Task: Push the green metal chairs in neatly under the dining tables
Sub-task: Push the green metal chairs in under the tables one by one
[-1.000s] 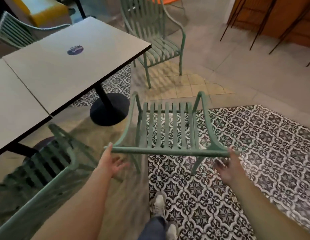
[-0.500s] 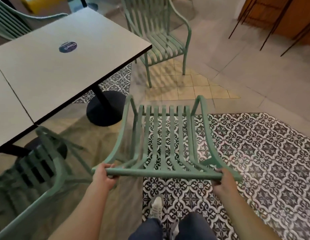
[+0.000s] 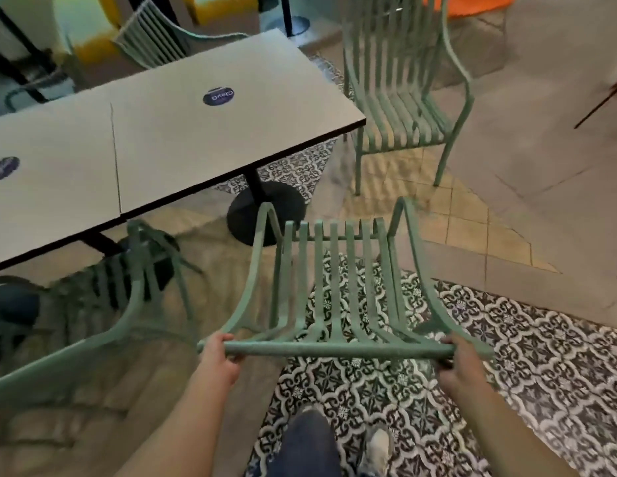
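While both hands grasp its top rail, green chair (image 3: 334,287) stands on patterned floor at 6 o'clock, seat just short of table (image 3: 197,139) at 10. L hand (image 3: 219,356) curled round rail's L end, R hand (image 3: 460,363) round R end. 2nd chair (image 3: 403,108) at 1, beside table end; 3rd chair (image 3: 104,315) at 8, blurred.

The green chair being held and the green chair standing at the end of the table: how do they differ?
The held chair is gripped at its top rail by the left hand and the right hand; the far chair is untouched. The held chair shows its back to the camera, the far chair its seat. The held chair stands partly on patterned tiles, the far chair on plain ones. Both are green slatted armchairs, not yet under the table.
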`<state>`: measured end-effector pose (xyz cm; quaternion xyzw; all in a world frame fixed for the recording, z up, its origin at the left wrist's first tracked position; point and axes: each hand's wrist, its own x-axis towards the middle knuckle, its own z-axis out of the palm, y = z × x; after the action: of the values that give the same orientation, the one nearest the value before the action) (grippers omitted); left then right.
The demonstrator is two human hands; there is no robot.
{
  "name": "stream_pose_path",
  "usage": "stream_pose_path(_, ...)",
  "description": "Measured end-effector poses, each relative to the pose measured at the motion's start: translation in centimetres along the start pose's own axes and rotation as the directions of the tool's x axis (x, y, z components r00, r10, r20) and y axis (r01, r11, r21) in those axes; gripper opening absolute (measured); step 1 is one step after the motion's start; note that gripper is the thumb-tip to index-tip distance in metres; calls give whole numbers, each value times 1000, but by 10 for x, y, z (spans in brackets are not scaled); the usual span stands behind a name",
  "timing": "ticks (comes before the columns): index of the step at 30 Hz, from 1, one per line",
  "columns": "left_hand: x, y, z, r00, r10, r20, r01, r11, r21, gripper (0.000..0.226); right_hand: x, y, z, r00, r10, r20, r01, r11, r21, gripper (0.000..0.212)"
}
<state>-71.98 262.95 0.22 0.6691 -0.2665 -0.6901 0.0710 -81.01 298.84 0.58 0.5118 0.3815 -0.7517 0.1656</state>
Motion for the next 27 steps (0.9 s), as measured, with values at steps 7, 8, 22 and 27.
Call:
stream_pose_path(7,-1,-7,32,997,31,-73,-40,990,-134,5,41,-48,50,999,4,33,0,995,-98,13)
stream_pose_path(8,3,-5,38,995,35,-95,-50,987,-156,3,47,-54,63,999,4,38,0,993,-114,14)
stream_pose_path(22,30,39,100,973,-7,-231,-58,959,-276,38,104,-102,206,995,46,92,-12,942,-336,8)
stream_pose_path(27,28,40,132,966,-13,-260,-74,944,-323,32,120,-127,241,993,70,96,-32,935,-355,8)
